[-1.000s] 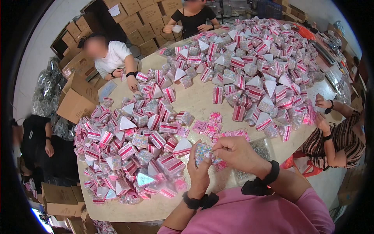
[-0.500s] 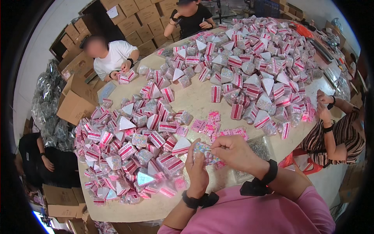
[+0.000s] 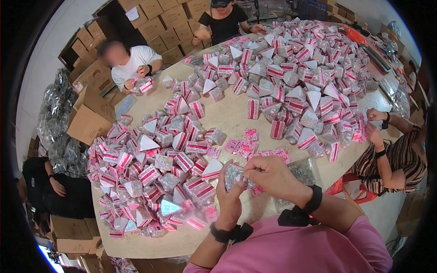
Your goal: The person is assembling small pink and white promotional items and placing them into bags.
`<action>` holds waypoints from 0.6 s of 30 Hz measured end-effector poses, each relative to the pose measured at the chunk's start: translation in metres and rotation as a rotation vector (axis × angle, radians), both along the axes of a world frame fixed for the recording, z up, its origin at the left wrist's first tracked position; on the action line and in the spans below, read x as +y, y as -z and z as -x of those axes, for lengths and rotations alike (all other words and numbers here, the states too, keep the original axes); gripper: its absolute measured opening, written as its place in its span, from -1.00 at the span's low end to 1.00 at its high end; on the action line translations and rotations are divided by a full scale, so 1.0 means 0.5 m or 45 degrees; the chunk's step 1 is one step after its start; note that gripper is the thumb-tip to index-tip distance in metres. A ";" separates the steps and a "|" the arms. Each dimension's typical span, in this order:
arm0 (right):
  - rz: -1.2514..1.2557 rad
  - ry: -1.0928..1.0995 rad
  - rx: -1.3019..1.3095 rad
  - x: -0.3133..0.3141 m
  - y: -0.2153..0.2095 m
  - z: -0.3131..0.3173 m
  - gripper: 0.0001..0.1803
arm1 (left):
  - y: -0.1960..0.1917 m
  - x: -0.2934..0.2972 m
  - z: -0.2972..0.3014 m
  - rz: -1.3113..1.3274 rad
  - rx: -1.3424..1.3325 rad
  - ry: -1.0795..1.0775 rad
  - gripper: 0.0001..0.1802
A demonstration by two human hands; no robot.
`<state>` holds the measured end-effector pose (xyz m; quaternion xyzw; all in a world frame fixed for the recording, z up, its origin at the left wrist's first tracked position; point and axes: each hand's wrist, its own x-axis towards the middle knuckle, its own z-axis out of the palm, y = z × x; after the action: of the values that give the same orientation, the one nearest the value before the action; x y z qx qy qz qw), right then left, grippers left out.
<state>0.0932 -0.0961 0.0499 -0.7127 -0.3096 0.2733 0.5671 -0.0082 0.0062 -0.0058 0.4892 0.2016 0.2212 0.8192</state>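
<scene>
centrally, a glittery multicoloured piece [image 3: 233, 175] is held up over the near side of the pale table [image 3: 223, 116], clasped in the left hand [image 3: 229, 200]. right hand [image 3: 271, 175] pinched closed at its right edge; cannot tell what is between the fingertips. just beyond, pink tags [image 3: 246, 148]. leftward, a heap of pink-and-white wedges [image 3: 148, 175].

Cream table [image 3: 220, 119]: heaped pink-striped pieces [image 3: 199, 189], loose pink tags [image 3: 246, 148] between.
</scene>
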 end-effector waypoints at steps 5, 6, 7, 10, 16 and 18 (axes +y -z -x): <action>-0.012 -0.006 -0.010 0.001 0.004 -0.002 -0.82 | 0.010 0.009 0.000 -0.016 -0.023 0.034 -0.31; -0.006 0.004 0.002 0.002 0.004 -0.001 -0.82 | 0.010 0.010 0.000 0.002 -0.032 0.041 -0.31; 0.000 0.014 0.015 0.002 0.002 -0.001 -0.82 | 0.011 0.011 0.000 0.019 -0.041 0.048 -0.31; 0.047 -0.004 0.042 0.001 0.004 -0.002 -0.87 | 0.014 0.014 -0.002 0.014 -0.038 0.089 -0.30; 0.056 -0.001 -0.045 0.003 0.022 -0.001 -0.88 | 0.008 -0.001 -0.005 0.118 -0.066 0.208 -0.23; 0.030 0.017 -0.059 0.004 0.025 -0.004 -0.88 | 0.018 0.002 -0.009 0.102 -0.151 0.222 -0.23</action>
<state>0.0952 -0.0942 0.0376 -0.7274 -0.3145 0.2565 0.5533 -0.0039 0.0074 -0.0149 0.4579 0.1180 0.1695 0.8647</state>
